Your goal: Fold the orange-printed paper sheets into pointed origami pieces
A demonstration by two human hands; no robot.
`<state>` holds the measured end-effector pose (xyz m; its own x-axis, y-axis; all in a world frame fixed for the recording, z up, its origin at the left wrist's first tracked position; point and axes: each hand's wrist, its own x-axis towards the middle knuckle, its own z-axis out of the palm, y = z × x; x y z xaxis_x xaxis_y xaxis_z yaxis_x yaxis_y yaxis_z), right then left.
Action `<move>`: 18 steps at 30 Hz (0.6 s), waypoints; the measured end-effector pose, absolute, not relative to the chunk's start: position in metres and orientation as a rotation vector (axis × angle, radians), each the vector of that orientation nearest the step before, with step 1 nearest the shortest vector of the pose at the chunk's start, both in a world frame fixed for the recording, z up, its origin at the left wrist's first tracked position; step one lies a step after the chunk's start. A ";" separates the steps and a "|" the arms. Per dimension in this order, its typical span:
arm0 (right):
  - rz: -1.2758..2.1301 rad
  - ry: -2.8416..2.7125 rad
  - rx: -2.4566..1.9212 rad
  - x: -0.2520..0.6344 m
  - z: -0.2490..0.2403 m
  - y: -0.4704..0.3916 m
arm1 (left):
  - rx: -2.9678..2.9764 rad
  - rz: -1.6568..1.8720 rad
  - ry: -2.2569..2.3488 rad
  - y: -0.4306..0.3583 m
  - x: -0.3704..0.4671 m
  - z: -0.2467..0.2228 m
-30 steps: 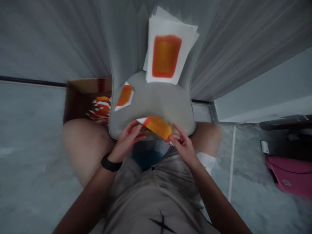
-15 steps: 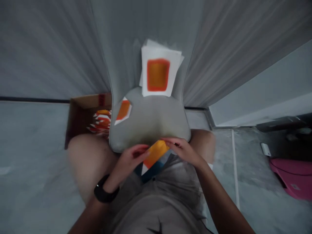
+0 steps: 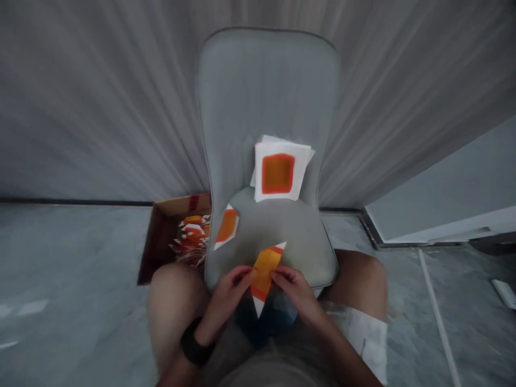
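Between my two hands is a folded joss paper (image 3: 264,271), a long orange-gold shape with red bands and white pointed ends. My left hand (image 3: 230,294) pinches its left edge between thumb and fingers. On the opposite edge, my right hand (image 3: 297,291) pinches it too. The paper is held over my lap at the front edge of a grey chair (image 3: 269,86). A second folded joss paper (image 3: 228,224) lies on the left of the seat. Flat sheets of joss paper (image 3: 278,174), each white around an orange square where visible, lean in a stack against the backrest.
Left of the chair, on the floor, a cardboard box (image 3: 167,208) holds a pile of folded papers (image 3: 194,234). A grey curtain (image 3: 100,107) hangs behind the chair. My knees flank the seat. A white object (image 3: 503,293) lies on the floor at far right.
The folded paper has turned more upright, and both its white tips now show. My hands have shifted to grip opposite edges. The view has tilted up, showing the top of the chair back.
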<state>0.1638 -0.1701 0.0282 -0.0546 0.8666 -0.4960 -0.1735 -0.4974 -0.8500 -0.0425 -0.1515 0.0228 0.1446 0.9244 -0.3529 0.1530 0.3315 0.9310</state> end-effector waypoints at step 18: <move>1.349 -0.808 -1.703 0.199 0.015 -0.207 | 1.915 0.425 1.846 0.002 -0.088 0.008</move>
<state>0.1991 -0.2072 0.0152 0.2266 0.8572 -0.4624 0.0034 -0.4755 -0.8797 -0.0876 0.0020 0.0076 0.0595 0.9947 -0.0837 0.8581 -0.0081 0.5134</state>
